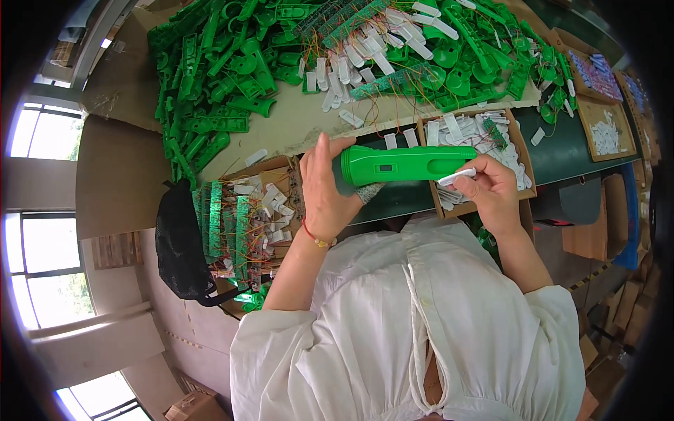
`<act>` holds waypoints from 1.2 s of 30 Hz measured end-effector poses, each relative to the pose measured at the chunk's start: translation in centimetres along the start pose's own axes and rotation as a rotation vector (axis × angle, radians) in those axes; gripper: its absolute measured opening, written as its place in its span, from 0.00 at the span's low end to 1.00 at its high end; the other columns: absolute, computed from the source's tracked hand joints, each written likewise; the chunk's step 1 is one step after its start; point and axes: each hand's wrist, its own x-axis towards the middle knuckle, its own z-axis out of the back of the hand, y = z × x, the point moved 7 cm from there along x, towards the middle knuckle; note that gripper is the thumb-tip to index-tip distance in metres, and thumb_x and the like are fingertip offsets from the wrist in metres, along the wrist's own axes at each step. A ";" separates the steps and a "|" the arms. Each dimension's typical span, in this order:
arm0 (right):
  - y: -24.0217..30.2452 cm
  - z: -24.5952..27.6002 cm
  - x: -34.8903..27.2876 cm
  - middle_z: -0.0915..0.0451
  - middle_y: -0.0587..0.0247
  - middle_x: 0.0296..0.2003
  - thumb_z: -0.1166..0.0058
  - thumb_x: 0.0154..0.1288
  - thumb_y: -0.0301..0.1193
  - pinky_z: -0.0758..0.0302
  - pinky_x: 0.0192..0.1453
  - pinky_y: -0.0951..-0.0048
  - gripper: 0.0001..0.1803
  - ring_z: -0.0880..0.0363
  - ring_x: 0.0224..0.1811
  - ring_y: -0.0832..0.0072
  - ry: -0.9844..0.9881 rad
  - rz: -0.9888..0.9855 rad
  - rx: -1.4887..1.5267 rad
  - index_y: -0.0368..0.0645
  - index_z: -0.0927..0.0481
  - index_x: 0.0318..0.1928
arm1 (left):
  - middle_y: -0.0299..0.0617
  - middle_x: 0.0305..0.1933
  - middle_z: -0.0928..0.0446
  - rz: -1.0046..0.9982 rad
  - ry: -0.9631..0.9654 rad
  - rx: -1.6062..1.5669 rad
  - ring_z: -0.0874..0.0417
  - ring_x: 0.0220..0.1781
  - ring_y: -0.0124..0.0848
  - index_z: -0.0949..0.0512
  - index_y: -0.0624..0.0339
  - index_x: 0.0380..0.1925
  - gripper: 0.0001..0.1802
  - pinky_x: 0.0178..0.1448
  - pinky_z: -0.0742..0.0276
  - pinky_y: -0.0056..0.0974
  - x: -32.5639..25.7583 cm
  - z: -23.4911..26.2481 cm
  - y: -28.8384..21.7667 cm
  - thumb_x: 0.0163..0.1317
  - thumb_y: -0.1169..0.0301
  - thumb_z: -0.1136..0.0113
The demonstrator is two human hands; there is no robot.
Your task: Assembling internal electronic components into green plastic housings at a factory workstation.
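Observation:
A green plastic flashlight body lies level across the middle of the view, its wide head toward my left. My left hand is wrapped around that head, the thumb pointing up. Between the thumb and fingers of my right hand is a small white plastic strip. The strip sits at the narrow end of the flashlight, beside the long oval recess in its side; whether it touches the body I cannot tell. A small rectangular opening shows nearer the head.
Green flashlight shells are heaped along the back, with white strips and wired circuit boards among them. Below the flashlight's right end stands a cardboard box of white strips. Circuit boards and a black bag are at left.

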 end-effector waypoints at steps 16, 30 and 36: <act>0.7 -0.2 1.6 0.25 0.58 0.48 0.49 0.61 0.26 0.23 0.34 0.80 0.09 0.23 0.38 0.80 -0.055 -0.063 0.005 0.36 0.26 0.41 | 0.49 0.43 0.29 0.085 0.279 -0.135 0.27 0.42 0.48 0.33 0.65 0.44 0.24 0.42 0.29 0.41 -0.5 -4.3 -2.1 0.47 0.70 0.37; -1.0 1.4 1.3 0.20 0.61 0.30 0.49 0.59 0.25 0.32 0.24 0.85 0.05 0.22 0.28 0.81 -0.023 -0.250 -0.194 0.36 0.25 0.35 | 0.41 0.53 0.32 0.838 0.526 -1.228 0.28 0.48 0.27 0.42 0.63 0.59 0.31 0.51 0.32 0.33 -3.4 -9.0 0.0 0.58 0.66 0.44; -2.2 -2.1 1.2 0.23 0.67 0.23 0.42 0.55 0.26 0.33 0.23 0.85 0.07 0.29 0.22 0.87 0.079 -0.300 -0.173 0.34 0.23 0.32 | 0.41 0.56 0.36 0.601 0.584 -1.128 0.31 0.52 0.29 0.58 0.57 0.66 0.43 0.56 0.34 0.34 -2.3 -8.8 -2.8 0.56 0.74 0.43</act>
